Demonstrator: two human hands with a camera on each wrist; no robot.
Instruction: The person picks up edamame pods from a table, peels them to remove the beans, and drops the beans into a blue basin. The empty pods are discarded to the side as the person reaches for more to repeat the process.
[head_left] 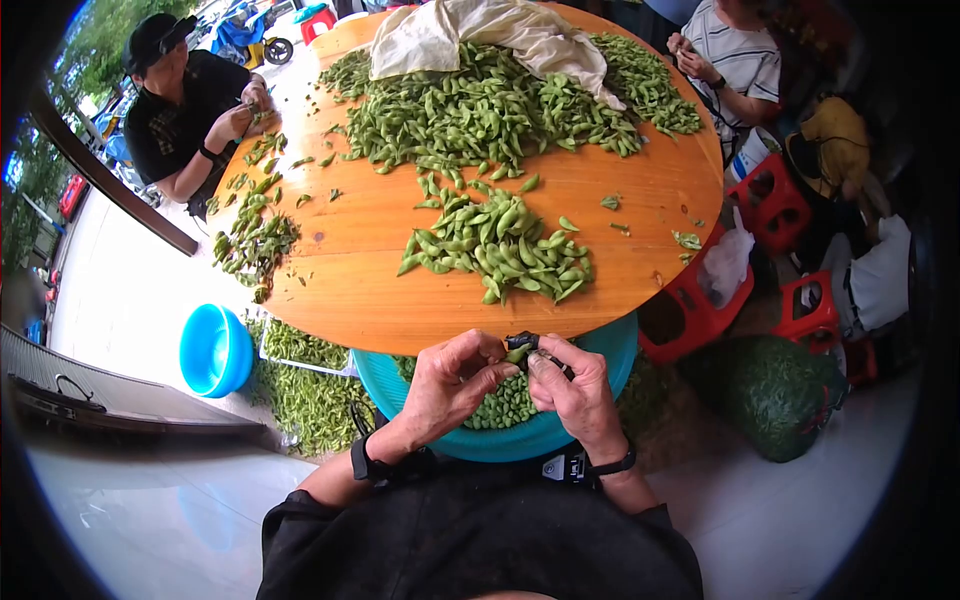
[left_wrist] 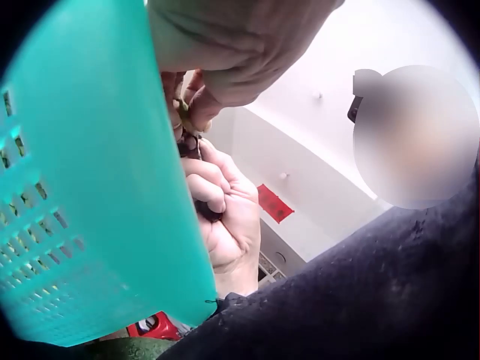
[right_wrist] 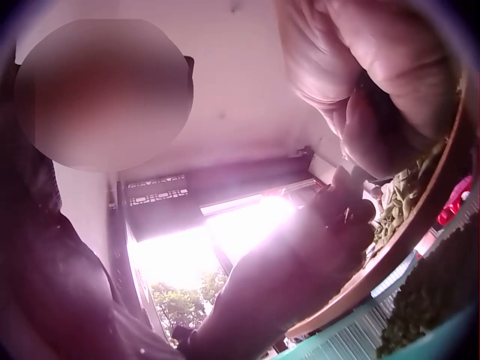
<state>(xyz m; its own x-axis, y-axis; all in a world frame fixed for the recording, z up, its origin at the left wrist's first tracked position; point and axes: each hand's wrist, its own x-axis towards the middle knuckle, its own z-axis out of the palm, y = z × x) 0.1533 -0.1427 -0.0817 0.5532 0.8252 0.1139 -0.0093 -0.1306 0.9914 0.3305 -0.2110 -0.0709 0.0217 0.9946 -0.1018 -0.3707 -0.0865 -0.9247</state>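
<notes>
In the head view, both hands meet over a turquoise basket of shelled green beans, just below the table edge. My left hand pinches a green soybean pod between thumb and fingertips. My right hand grips a small black tool right against that pod; its exact kind I cannot tell. The left wrist view shows the right hand with its fingers curled round the tool's dark end. Directly ahead of the hands lies a small heap of pods.
Beyond it on the round wooden table lies a large pod pile, partly under a pale cloth. Two people sit across. A blue basin, more pods, red stools and a full green bag stand around.
</notes>
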